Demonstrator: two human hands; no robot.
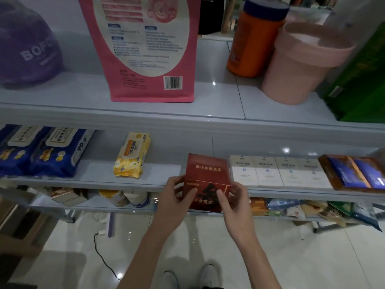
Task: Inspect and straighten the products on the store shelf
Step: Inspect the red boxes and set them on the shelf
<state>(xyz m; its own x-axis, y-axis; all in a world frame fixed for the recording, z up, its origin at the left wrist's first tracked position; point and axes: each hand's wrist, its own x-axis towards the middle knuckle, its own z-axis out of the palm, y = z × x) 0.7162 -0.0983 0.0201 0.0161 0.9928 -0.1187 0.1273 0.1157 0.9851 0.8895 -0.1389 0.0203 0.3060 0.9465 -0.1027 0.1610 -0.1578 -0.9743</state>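
A dark red box (207,174) with gold characters sits at the front edge of the middle shelf (158,182), overhanging it slightly. My left hand (177,197) grips its left side, thumb on the front face. My right hand (233,203) grips its right side, thumb also on the front. To the box's right stands a row of several white and cream boxes (279,172). A yellow wipes pack (132,155) lies on the same shelf to the left.
Blue wipes packs (56,151) lie at the shelf's far left and a flat blue-and-brown box (356,174) at its right. The upper shelf holds a pink bag (143,49), a purple bag (27,49), an orange jar (254,38) and a pink tub (302,63). Mixed packets fill the lowest shelf.
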